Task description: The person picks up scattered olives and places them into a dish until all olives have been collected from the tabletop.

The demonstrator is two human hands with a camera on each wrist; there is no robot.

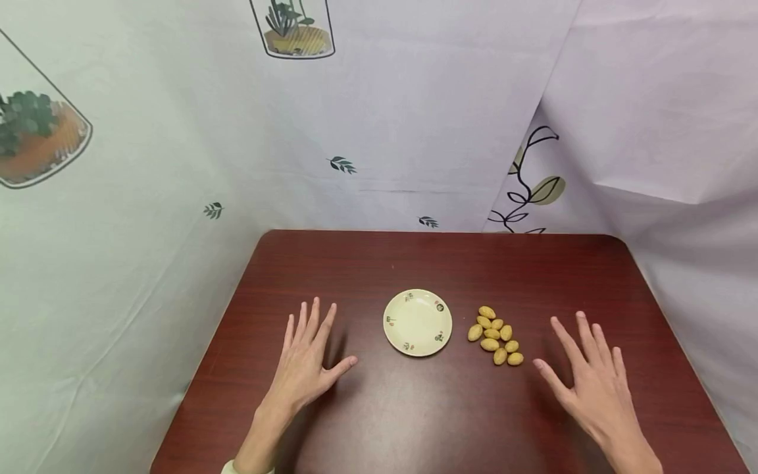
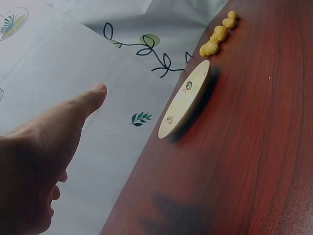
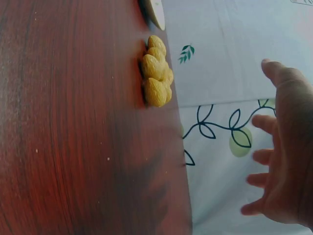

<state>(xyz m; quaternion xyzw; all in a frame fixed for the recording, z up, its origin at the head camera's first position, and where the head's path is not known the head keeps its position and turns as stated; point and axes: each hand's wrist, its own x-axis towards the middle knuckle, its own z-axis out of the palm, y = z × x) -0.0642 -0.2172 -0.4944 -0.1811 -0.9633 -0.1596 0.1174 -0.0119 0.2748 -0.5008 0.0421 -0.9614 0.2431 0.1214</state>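
A small cream plate point(image 1: 417, 322) with little printed motifs along its rim lies on the dark red wooden table point(image 1: 379, 408). Just right of it sits a loose cluster of several yellow, oval, wrinkled pieces point(image 1: 491, 334), like nuts or dried fruit; their exact kind is unclear. My left hand point(image 1: 304, 368) hovers left of the plate, fingers straight and spread, holding nothing. To the right of the yellow pieces, my right hand point(image 1: 598, 388) is likewise spread above the table and touches nothing. In the right wrist view the yellow pieces point(image 3: 155, 73) bunch together, partly hiding one another.
Pale cloth point(image 1: 414, 131) printed with leaves and hanging plants stands behind the table and along its left and right sides. The table's far edge point(image 1: 438, 232) runs close to the cloth, beyond the plate.
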